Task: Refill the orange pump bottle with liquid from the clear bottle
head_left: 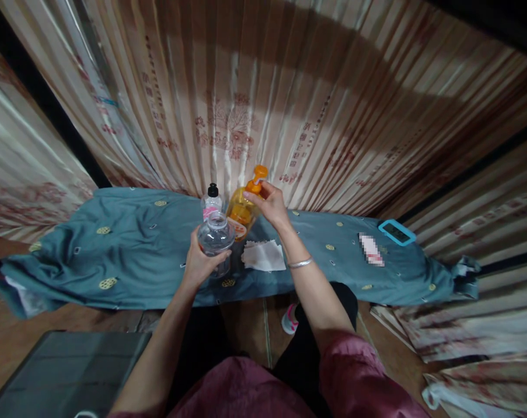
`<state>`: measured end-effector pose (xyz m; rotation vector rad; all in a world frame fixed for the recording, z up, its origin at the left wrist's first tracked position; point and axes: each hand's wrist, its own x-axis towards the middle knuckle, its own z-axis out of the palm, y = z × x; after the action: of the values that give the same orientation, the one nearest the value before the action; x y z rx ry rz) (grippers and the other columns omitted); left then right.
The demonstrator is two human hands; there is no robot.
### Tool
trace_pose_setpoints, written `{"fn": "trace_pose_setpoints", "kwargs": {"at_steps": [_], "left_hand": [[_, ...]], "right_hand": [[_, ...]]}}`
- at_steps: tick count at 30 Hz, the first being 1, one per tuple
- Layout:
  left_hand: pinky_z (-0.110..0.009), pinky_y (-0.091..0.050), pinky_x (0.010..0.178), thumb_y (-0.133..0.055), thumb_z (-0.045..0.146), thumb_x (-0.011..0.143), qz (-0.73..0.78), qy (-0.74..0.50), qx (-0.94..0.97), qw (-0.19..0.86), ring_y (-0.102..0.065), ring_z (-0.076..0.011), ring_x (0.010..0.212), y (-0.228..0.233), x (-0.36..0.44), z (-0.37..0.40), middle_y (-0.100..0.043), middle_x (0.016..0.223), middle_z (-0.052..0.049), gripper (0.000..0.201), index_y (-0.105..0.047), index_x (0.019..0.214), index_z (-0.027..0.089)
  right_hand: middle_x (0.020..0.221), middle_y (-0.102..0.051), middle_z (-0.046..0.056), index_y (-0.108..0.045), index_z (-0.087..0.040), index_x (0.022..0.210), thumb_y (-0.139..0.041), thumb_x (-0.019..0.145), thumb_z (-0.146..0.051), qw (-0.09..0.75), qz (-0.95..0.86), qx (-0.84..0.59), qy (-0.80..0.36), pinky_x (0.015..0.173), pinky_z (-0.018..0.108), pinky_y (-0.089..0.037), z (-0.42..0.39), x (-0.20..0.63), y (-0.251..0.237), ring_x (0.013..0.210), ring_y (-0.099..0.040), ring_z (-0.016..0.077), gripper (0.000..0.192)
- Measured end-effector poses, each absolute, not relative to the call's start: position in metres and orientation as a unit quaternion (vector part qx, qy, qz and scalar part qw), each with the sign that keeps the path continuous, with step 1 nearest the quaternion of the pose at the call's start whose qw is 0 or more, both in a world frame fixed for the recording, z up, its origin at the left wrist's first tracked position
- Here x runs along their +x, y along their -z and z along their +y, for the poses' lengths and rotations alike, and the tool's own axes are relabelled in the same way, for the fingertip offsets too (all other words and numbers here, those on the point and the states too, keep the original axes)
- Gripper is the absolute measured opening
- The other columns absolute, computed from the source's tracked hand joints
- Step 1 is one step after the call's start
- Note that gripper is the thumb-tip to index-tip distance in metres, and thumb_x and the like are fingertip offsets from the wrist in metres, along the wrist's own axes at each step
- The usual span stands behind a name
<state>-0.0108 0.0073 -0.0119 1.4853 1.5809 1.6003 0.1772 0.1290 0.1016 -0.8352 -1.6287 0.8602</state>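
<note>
Teal cloth (128, 244) covers the table, with lots of free room left and right of my hands. Three bottles cluster mid-table at the back edge. My left hand (200, 264) grips the clear bottle (216, 237); my right hand (270, 203) pinches the orange pump bottle (245, 208). One small black-capped bottle (212, 201), one white tissue (263, 255), one blue phone (396, 232).

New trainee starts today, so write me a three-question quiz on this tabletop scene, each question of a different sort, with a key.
1. True or false: the left hand holds the clear, round plastic bottle.
2. Which does the right hand grip?
A. the orange pump-top bottle
B. the small clear bottle with a black cap
C. the white folded tissue
3. Fill in: the device with a light-blue case lies toward the ____ end of the teal patterned cloth.

Key: 1 true; 2 A; 3 right.
</note>
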Motion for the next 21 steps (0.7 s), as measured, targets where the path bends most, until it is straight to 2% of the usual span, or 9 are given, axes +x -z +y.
{"fn": "trace_pose_setpoints", "kwargs": {"at_steps": [5,12,14,16,20,21], "left_hand": [[-0.049,-0.049,0.112,-0.094,0.045,0.055,0.562,-0.590,0.532,0.231,-0.062,-0.0328,0.129,0.008,-0.008,0.004,-0.059,0.139,-0.014,0.105,-0.041,0.143,0.021],[-0.052,-0.044,0.119,-0.095,0.053,0.052,0.543,-0.624,0.518,0.219,-0.051,-0.0360,0.142,0.017,-0.010,-0.014,-0.048,0.152,-0.018,0.121,-0.033,0.151,0.024],[-0.052,-0.042,0.120,-0.093,0.054,0.058,0.560,-0.639,0.499,0.171,-0.051,-0.0341,0.142,0.020,-0.010,-0.036,-0.051,0.149,-0.016,0.112,-0.036,0.150,0.025],[-0.051,-0.046,0.118,-0.090,0.052,0.065,0.568,-0.638,0.501,0.140,-0.057,-0.0315,0.135,0.022,-0.007,-0.063,-0.057,0.141,-0.013,0.097,-0.042,0.146,0.026],[-0.048,-0.056,0.107,-0.077,0.044,0.084,0.552,-0.561,0.590,0.181,-0.068,-0.0272,0.115,0.020,0.019,-0.100,-0.068,0.119,-0.007,0.041,-0.065,0.120,0.029],[-0.047,-0.058,0.104,-0.075,0.042,0.085,0.540,-0.546,0.610,0.196,-0.069,-0.0269,0.113,0.019,0.028,-0.101,-0.069,0.117,-0.006,0.035,-0.067,0.117,0.030]], "right_hand": [[0.082,-0.071,-0.003,-0.066,-0.024,0.085,-0.086,0.064,-0.058,0.545,-0.662,-0.357,-0.371,0.080,0.034,-0.055,0.107,0.218,-0.109,0.081,-0.067,0.0208,0.044],[0.078,-0.069,-0.004,-0.068,-0.024,0.083,-0.087,0.067,-0.049,0.523,-0.660,-0.374,-0.388,0.077,0.032,-0.052,0.078,0.247,-0.095,0.074,-0.065,0.0186,0.035],[0.078,-0.070,-0.004,-0.069,-0.024,0.083,-0.086,0.068,-0.049,0.521,-0.657,-0.373,-0.396,0.078,0.034,-0.053,0.074,0.251,-0.089,0.075,-0.066,0.0194,0.034],[0.078,-0.070,-0.003,-0.068,-0.024,0.084,-0.085,0.069,-0.050,0.525,-0.650,-0.375,-0.400,0.079,0.035,-0.055,0.072,0.253,-0.083,0.076,-0.067,0.0204,0.034],[0.089,-0.074,-0.001,-0.066,-0.025,0.092,-0.088,0.065,-0.049,0.549,-0.626,-0.389,-0.395,0.088,0.038,-0.057,0.073,0.254,-0.073,0.086,-0.071,0.0227,0.042],[0.092,-0.075,0.000,-0.065,-0.025,0.094,-0.089,0.064,-0.049,0.557,-0.618,-0.392,-0.393,0.090,0.039,-0.057,0.074,0.253,-0.071,0.089,-0.072,0.0232,0.045]]}}
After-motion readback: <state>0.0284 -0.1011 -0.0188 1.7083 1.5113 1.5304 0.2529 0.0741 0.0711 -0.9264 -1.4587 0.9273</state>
